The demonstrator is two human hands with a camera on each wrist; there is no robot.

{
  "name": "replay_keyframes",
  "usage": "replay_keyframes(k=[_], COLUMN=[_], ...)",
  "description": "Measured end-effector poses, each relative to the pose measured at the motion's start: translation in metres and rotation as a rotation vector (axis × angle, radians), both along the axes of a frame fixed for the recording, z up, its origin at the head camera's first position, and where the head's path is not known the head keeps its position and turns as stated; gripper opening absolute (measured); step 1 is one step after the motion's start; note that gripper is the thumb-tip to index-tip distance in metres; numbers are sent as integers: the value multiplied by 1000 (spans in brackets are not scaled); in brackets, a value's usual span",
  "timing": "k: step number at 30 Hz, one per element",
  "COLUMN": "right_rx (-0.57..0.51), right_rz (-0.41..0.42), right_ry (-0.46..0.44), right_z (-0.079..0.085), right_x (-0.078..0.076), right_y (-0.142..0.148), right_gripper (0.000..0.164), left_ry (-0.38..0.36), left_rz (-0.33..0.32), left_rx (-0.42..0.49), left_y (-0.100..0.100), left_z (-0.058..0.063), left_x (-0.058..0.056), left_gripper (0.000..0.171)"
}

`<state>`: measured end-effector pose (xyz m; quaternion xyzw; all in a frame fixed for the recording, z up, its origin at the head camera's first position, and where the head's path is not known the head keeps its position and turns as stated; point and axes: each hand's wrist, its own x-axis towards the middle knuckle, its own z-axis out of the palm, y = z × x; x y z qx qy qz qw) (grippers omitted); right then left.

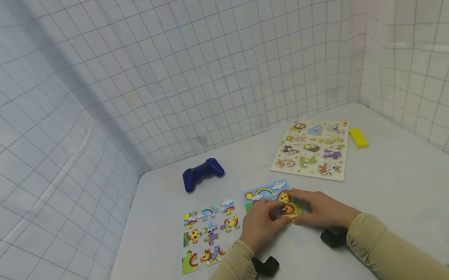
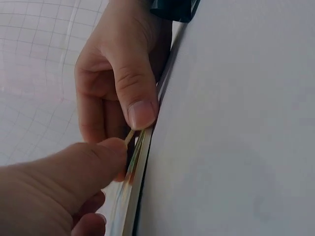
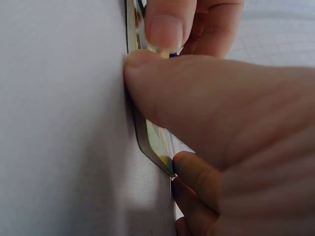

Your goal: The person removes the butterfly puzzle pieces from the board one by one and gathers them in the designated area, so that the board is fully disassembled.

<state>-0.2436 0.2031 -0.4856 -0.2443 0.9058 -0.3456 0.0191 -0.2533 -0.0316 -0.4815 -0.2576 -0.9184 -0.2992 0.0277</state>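
Note:
My left hand point(image 1: 259, 227) pinches a small jigsaw piece point(image 2: 129, 137) between thumb and fingers, tilted just above the picture puzzle board point(image 1: 262, 189). My right hand point(image 1: 324, 208) holds that board at its right side, thumb on the near edge and fingers round the side. Sun, rainbow and cartoon animals are printed on the board. Both hands hide part of it, and most of the pinched piece is covered by fingers. To the left, several loose jigsaw pieces point(image 1: 210, 232) lie spaced out in rows.
A dark blue game controller point(image 1: 202, 171) lies behind the loose pieces. At the back right are a wooden animal puzzle point(image 1: 280, 167) and a yellow block point(image 1: 359, 138). Grid-patterned white curtains point(image 1: 207, 67) stand around the white table point(image 1: 144, 243).

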Motion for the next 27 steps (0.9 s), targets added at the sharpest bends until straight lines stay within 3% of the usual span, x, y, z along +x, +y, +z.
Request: replay_keyframes(k=[3,7,11,15,19,23,27], right_rx=[-3,-1,24,48,51,38,31], right_rz=[0,0,-10,-24,-26,-20,-14], right_ry=[-8,-17,-11,-4,-12,-23,-30], right_z=[-1,-1,-1,0,1,0,-1], right_x=[-1,0,-1,-2,-3,-1,0], right_y=[-2,-4,-2,2,4,4,2], right_gripper=[79,80,80,81,81,81,80], left_ry=[79,190,306,389,361,308,258], left_rz=[7,-8,4,47,4,-42,-7], left_rx=[13,56,117,215,214,70,-33], left_y=[-17,-59,-105,-137,-152,-154,-153], left_z=[6,15,14,12,9,6,3], left_x=[7,22,36,41,45,48,51], left_gripper=[37,37,39,41,38,28,23])
